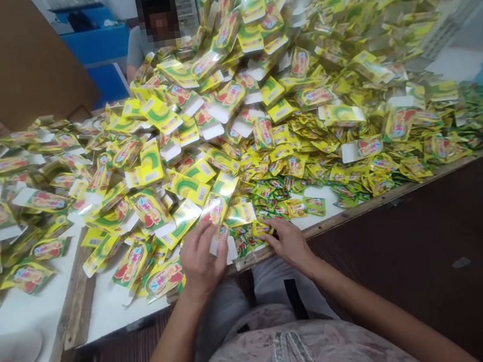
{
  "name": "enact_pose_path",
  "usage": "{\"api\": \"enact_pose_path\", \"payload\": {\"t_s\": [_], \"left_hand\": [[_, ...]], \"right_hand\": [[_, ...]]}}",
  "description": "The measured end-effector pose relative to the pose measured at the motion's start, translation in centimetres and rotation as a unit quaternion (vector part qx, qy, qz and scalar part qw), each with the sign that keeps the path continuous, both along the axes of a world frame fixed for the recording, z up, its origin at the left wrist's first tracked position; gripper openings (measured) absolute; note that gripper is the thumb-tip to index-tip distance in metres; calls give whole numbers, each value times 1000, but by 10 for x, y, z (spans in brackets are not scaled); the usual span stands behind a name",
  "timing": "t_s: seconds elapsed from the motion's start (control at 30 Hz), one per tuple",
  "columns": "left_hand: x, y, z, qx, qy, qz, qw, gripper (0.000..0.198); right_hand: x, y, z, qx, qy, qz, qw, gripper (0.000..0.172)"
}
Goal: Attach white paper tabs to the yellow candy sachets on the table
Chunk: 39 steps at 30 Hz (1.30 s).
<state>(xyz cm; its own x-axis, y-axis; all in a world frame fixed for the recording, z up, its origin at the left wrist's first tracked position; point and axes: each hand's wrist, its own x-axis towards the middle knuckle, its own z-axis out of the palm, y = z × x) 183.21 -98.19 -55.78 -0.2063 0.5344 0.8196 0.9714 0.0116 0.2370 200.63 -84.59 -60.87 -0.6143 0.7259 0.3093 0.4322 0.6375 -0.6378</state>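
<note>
A huge heap of yellow-green packets (229, 103) with red pictures covers the white table (104, 300). My left hand (201, 261) rests at the table's near edge, its fingers curled over a packet with a white header (224, 246). My right hand (288, 241) lies just to the right, fingers spread on a patch of small green sachets (272, 200), fingertips touching a small yellow packet (260, 228). Both forearms reach up from my lap.
Another person (153, 30) sits behind the heap at the far side. A brown cardboard sheet (6, 59) leans at the back left. A second white board (19, 314) carries more packets at left, with a white dish (8, 359) on it. Dark floor (440, 247) lies to the right.
</note>
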Motion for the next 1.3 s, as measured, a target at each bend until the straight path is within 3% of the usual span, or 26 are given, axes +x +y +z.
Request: {"api": "enact_pose_path", "payload": {"t_s": [0.07, 0.13, 0.23, 0.37, 0.5, 0.6, 0.7, 0.83, 0.93, 1.0, 1.07, 1.13, 1.3], "left_hand": [[-1, -13, 5, -79, -13, 75, 994, 31], [-1, -27, 5, -202, -12, 142, 969, 48], [-3, -44, -6, -328, -26, 160, 931, 55], [-10, -51, -22, -321, -85, 151, 931, 61], [-14, -52, -16, -287, -129, 160, 936, 48], [-11, -48, 0, -202, -153, 115, 960, 31], [-1, -26, 16, -133, -221, 36, 965, 26], [21, 29, 13, -216, -365, -73, 902, 28], [35, 66, -4, -271, -436, -149, 845, 30], [42, 82, -14, -282, -471, -176, 817, 29], [46, 90, -18, -288, -500, -197, 793, 30], [47, 93, -17, -289, -528, -227, 766, 33], [44, 91, -9, -303, -557, -267, 726, 38]], "right_hand": [[1, 0, 2, -4, -24, -2, 1000, 15], [0, 1, 4, -8, -33, -3, 999, 17], [-10, -1, 8, 8, -49, -12, 999, 20], [-25, -4, 11, -9, -96, -28, 995, 10], [-17, 2, 16, -79, -36, -22, 996, 20], [7, 18, 22, -123, 31, -56, 990, 22], [32, 42, 25, -106, 21, -112, 988, 27], [55, 68, 26, -91, 31, -147, 984, 33], [59, 73, 33, -200, 107, -135, 965, 37], [55, 68, 40, -283, 189, -107, 934, 38], [46, 62, 46, -332, 254, -75, 905, 37], [36, 59, 49, -345, 270, -50, 897, 36], [27, 66, 50, -317, 163, 19, 934, 35]]}}
